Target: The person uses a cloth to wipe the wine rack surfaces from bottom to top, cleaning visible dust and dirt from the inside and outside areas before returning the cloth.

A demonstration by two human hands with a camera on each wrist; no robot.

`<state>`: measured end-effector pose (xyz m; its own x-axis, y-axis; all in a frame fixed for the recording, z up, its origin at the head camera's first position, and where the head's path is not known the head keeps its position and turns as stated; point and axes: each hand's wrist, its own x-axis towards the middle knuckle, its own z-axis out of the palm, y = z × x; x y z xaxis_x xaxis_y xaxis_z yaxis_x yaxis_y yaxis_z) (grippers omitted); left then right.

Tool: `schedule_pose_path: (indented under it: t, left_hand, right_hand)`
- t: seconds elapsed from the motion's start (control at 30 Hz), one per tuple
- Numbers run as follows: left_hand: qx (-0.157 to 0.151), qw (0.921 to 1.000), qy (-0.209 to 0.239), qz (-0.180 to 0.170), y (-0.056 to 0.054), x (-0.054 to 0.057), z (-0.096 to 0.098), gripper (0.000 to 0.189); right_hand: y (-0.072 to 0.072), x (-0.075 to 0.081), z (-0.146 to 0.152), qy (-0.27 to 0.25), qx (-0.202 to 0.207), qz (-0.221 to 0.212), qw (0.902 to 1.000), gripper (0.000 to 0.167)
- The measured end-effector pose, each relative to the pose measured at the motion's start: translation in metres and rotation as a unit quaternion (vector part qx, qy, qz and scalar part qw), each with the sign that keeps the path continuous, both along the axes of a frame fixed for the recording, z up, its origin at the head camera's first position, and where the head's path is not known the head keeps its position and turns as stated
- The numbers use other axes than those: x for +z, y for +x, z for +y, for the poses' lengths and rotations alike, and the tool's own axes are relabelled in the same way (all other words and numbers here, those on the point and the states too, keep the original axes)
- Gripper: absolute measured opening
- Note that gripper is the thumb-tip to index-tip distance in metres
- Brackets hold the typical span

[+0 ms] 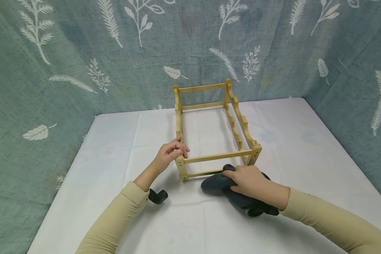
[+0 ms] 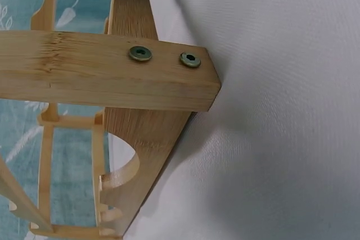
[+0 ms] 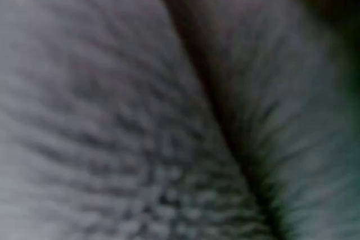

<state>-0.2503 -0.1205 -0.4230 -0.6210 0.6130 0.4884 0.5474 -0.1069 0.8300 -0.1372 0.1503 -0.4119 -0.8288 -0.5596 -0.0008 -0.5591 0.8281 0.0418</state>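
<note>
A light wooden rack with scalloped side rails stands on the white-covered table in the head view. My left hand grips its near left corner, fingers curled over the top rail. In the left wrist view, the rack's post shows two metal bolts up close. Just in front of the rack's near right corner, my right hand holds a dark navy soft item with rounded lobes. Its exact kind cannot be told, and the hand hides part of it. A blurred grey, fuzzy surface fills the right wrist view.
White cloth covers the table. Green-blue curtains with white leaf prints stand behind it and at both sides. A black wrist device sits under the left sleeve.
</note>
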Motion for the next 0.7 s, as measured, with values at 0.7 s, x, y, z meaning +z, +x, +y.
schedule_pose_path:
  t: [0.7]
  left_hand:
    - [0.003,0.9991,-0.036,-0.024,0.014,0.019,-0.002,0.017]
  right_hand:
    - [-0.019,-0.020,-0.065,0.024,0.038,-0.008,0.9989,0.037]
